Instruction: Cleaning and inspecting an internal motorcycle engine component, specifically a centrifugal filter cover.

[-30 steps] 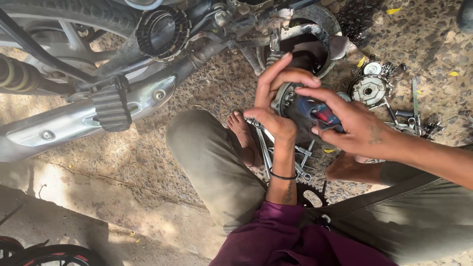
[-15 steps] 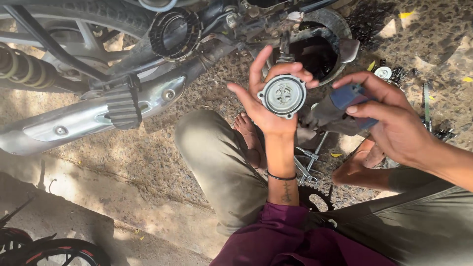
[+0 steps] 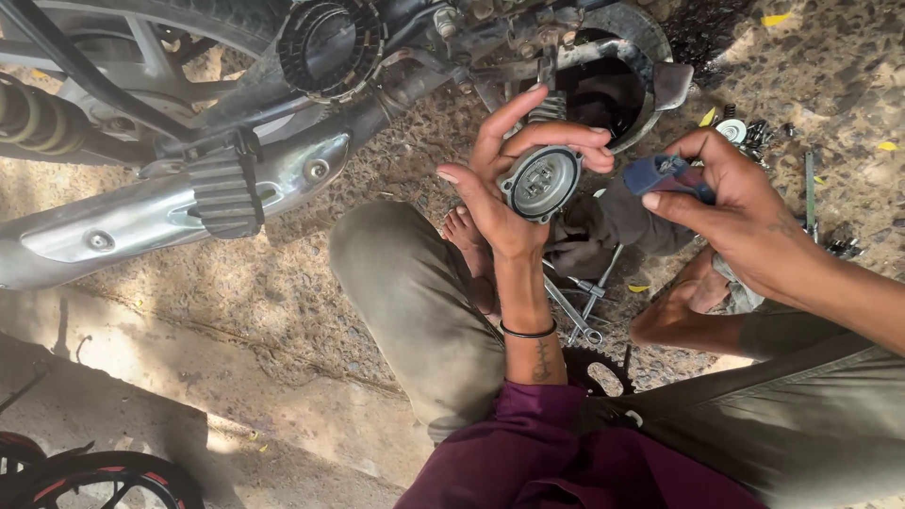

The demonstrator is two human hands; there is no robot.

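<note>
Head view, looking down over bent knees in olive trousers. Left hand (image 3: 500, 203) raised palm up, fingers curled around a round metal part (image 3: 540, 182), grey, with a ribbed rim and small holes in its face; held well above the ground, just in front of the open engine housing (image 3: 603, 94) of a motorcycle. Right hand (image 3: 745, 221) closed in a pinch on a blue-handled object (image 3: 671, 174), close beside the round part but not touching it.

Seems to be a checking step: part turned face up toward the camera, blue object kept ready at its side. Judged from this, any further move asks for a steady left grip and careful aim of the blue object at the small face of the part, without letting the part slip onto the gravel.

Lying around: silver exhaust (image 3: 123, 221) and black footpeg (image 3: 224, 193) at left, wrenches (image 3: 575, 306) on the ground between the legs, a toothed sprocket (image 3: 594, 368) partly under the arm, small loose parts (image 3: 735, 130) at upper right, a bare foot (image 3: 467, 240) below the left hand.

Hard to tell: what kind of tool the blue object is, since its working end is covered by the fingers. Inside of the housing dark. Back of the round part hidden by the palm. Motorcycle cut off at the top and left edges.
</note>
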